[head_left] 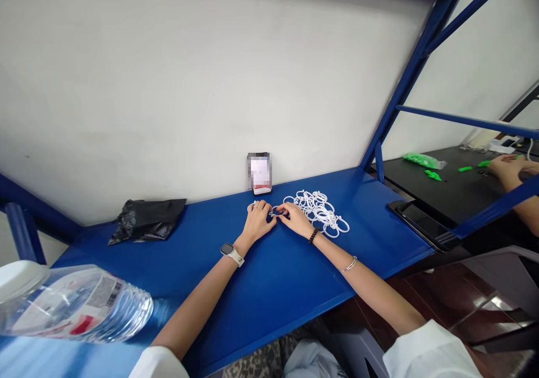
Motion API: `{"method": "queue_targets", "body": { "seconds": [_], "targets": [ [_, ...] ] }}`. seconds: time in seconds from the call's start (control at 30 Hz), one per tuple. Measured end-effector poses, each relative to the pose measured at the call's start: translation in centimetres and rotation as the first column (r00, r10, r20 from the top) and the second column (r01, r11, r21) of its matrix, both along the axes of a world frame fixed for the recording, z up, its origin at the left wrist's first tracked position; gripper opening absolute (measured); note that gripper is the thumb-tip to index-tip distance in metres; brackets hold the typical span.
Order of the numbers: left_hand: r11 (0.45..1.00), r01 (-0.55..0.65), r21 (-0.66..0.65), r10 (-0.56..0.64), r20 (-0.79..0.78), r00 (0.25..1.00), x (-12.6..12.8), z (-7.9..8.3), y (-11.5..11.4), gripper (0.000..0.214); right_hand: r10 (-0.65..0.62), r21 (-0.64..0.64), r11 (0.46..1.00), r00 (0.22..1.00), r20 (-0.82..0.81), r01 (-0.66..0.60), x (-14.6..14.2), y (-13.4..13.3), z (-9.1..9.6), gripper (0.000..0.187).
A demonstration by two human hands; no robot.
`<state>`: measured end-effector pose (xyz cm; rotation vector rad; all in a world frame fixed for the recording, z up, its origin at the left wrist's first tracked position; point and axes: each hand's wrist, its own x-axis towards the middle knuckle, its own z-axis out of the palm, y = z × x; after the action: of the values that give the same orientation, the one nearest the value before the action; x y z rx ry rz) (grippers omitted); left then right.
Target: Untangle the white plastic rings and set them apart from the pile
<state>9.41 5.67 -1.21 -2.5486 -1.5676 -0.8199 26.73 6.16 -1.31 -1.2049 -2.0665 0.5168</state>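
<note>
Blue table: left hand and right hand both pinch one white ring; ring pile just beside.

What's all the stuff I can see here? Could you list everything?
blue table: one, blue, along the wall
plastic rings: a pile, white, beside right hand
single ring: one, white, pinched between both hands
plastic bag: one, black, crumpled, table's left
water bottle: one, clear, near left
small box: one, white and red, against wall
phone: one, black, table's right edge
green parts: several, green, next table
another person's hand: one, far right
smartwatch: one, white, left wrist
bead bracelet: one, dark, right wrist
left hand: on the ring
right hand: on the ring
</note>
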Motion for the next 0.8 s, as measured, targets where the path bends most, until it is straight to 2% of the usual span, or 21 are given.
{"method": "queue_targets", "body": {
  "seconds": [0.13, 0.3, 0.5, 0.63, 0.8],
  "targets": [
    [1.000, 0.002, -0.007, -0.003, -0.042, 0.999, 0.00, 0.06, -0.04, 0.008, -0.006, 0.019, 1.000, 1.000, -0.010, 0.006, -0.03, -0.12, 0.00, 0.024],
    [0.999, 0.045, 0.010, -0.044, -0.008, 0.999, -0.06, -0.04, 0.11, 0.009, -0.009, 0.055, 0.998, 1.000, -0.007, 0.010, -0.04, 0.00, -0.34, 0.031],
    [0.991, 0.129, 0.040, -0.130, 0.028, 0.991, -0.16, -0.31, 0.40, 0.009, -0.016, 0.038, 0.999, 1.000, 0.006, 0.016, -0.01, 0.30, -0.84, 0.042],
    [0.984, 0.169, 0.047, -0.170, 0.023, 0.985, -0.28, -0.37, 0.52, 0.013, -0.008, 0.005, 1.000, 1.000, 0.003, 0.008, -0.08, 0.29, -0.96, 0.041],
    [0.984, 0.166, 0.058, -0.167, 0.006, 0.986, -0.39, -0.44, 0.61, 0.018, -0.014, 0.027, 1.000, 1.000, 0.012, 0.014, -0.11, 0.37, -0.88, 0.038]
  ]
}}
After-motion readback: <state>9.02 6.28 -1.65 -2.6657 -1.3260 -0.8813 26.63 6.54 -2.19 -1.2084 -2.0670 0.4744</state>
